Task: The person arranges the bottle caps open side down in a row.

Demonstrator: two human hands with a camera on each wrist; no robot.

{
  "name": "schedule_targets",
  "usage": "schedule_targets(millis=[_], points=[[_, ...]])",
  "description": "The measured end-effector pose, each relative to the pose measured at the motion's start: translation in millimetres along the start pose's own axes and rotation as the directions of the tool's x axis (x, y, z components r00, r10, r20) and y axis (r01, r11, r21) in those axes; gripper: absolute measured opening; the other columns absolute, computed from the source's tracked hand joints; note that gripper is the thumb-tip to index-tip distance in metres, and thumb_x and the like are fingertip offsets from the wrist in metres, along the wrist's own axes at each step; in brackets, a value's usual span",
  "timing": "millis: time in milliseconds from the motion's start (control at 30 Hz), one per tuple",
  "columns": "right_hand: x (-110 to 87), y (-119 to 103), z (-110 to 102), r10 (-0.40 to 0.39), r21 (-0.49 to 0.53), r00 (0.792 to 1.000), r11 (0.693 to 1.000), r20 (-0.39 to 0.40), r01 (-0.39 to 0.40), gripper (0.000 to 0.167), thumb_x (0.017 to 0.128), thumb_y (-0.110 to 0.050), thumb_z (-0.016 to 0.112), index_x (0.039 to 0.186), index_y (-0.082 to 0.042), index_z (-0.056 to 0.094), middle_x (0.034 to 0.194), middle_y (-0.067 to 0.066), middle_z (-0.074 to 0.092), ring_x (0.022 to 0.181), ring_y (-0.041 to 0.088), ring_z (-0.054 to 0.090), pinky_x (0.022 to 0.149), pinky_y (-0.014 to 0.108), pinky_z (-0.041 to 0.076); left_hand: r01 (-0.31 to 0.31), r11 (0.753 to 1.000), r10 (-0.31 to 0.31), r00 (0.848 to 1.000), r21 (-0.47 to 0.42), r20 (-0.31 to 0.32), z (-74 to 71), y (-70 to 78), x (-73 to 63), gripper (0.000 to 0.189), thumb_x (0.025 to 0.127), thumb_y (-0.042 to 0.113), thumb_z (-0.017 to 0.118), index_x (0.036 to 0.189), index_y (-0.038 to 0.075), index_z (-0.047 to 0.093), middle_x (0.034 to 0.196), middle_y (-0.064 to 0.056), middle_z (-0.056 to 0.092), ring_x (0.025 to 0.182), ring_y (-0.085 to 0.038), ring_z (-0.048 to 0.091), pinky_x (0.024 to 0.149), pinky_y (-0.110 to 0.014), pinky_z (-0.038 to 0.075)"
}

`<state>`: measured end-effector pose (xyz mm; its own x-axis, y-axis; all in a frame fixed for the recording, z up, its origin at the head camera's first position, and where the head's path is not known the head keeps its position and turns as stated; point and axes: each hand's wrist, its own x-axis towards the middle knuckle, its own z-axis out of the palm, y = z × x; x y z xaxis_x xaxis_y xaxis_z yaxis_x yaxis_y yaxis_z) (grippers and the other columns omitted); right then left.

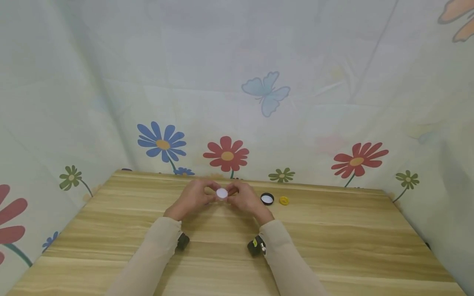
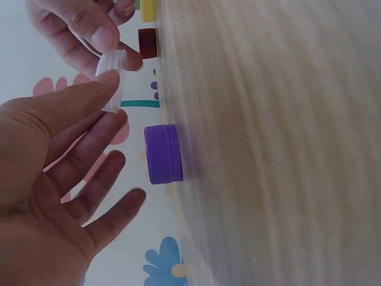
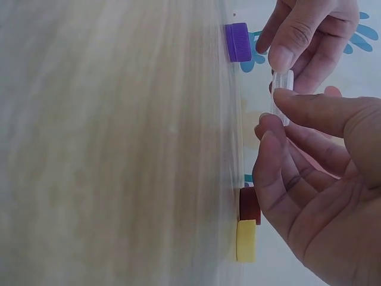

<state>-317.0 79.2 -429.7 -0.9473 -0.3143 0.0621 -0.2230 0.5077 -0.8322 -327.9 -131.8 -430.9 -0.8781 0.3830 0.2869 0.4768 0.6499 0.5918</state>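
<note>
While both your hands meet above the counter (image 1: 333, 242), the white cap (image 1: 222, 193) sits btwn them, off the surface, its round face turned up toward you. Your L hand (image 1: 192, 199) comes in from its 9 o'clock, your R hand (image 1: 245, 199) from its 3 o'clock. Each set of fingers is gripping it: thumb & fingertip pinch the rim, prob. b/c it's small & thin, & an edge hold leaves the face uncovered. The spare L fingers are spread loosely away from it, likely just to keep clear; a couple of the spare R ones bend in more.

Per the L wrist view, the purple cap (image 2: 162, 155) rests on the counter beneath your L hand, ribbed side upright; from the head it's mostly hidden, approx 8 o'clock of the white cap. Out at 3 o'clock, past your R hand, lie the dark cap (image 1: 267, 199), pale inside showing, & next to it, a bit farther, the yellow cap (image 1: 284, 200). Both seem set aside there, leaving your hands room. Flowered cloth (image 1: 177, 49) hangs at 12.
</note>
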Motion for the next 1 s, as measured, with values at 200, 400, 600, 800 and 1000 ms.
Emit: schedule_targets(millis=[200, 400, 600, 800, 1000], points=[[2.6, 0.8, 1.6, -0.012, -0.034, 1.0, 0.999, -0.003, 0.012, 0.025, 0.094, -0.002, 0.08, 0.117, -0.001, 0.071, 0.103, 0.009, 0.072, 0.079, 0.016, 0.066, 0.069, 0.027, 0.057, 0.004, 1.0, -0.004, 1.0, -0.003, 0.023, 0.7, 1.1, 0.7, 0.023, 0.087, 0.007, 0.088, 0.109, 0.006, 0.081, 0.107, -0.005, 0.078, 0.113, -0.032, 0.069, 0.102, -0.052, 0.052], [4.2, 2.6, 4.5, -0.019, -0.064, 1.0, 0.998, 0.0, 0.019, 0.024, 0.092, 0.0, 0.079, 0.114, 0.0, 0.072, 0.099, 0.007, 0.071, 0.082, 0.017, 0.065, 0.072, 0.027, 0.055, 0.023, 0.999, -0.02, 0.997, -0.037, 0.073, 2.9, 1.0, 0.9, 0.023, 0.089, 0.01, 0.088, 0.11, 0.005, 0.08, 0.106, -0.004, 0.078, 0.105, -0.027, 0.071, 0.097, -0.048, 0.056], [5.5, 3.4, 8.3, -0.033, -0.087, 0.999, 0.996, 0.012, 0.034, 0.023, 0.09, 0.002, 0.078, 0.113, 0.0, 0.072, 0.096, 0.006, 0.07, 0.084, 0.018, 0.063, 0.07, 0.027, 0.054, -0.017, 1.0, 0.015, 0.995, 0.022, 0.103, 4.9, -0.8, 1.7, 0.022, 0.089, 0.005, 0.085, 0.11, 0.002, 0.079, 0.104, -0.007, 0.078, 0.098, -0.026, 0.071, 0.094, -0.046, 0.057], [6.0, 3.9, 10.8, -0.06, -0.117, 0.998, 0.991, 0.0, 0.06, 0.024, 0.089, 0.001, 0.08, 0.111, 0.001, 0.073, 0.094, 0.005, 0.072, 0.085, 0.016, 0.064, 0.074, 0.027, 0.055, -0.038, 0.999, 0.033, 0.993, 0.04, 0.111, 5.2, -0.9, 2.3, 0.021, 0.088, 0.003, 0.084, 0.108, 0.001, 0.08, 0.1, -0.008, 0.077, 0.093, -0.025, 0.069, 0.09, -0.045, 0.057], [4.8, 3.2, 11.3, -0.081, -0.163, 0.997, 0.983, -0.011, 0.078, 0.021, 0.087, -0.001, 0.082, 0.107, 0.001, 0.075, 0.092, 0.004, 0.072, 0.083, 0.015, 0.064, 0.076, 0.029, 0.054, -0.036, 0.998, 0.03, 0.993, 0.051, 0.117, 5.9, -1.4, 1.8, 0.02, 0.087, 0.0, 0.083, 0.108, 0.0, 0.08, 0.099, -0.008, 0.077, 0.09, -0.024, 0.067, 0.088, -0.043, 0.056]])
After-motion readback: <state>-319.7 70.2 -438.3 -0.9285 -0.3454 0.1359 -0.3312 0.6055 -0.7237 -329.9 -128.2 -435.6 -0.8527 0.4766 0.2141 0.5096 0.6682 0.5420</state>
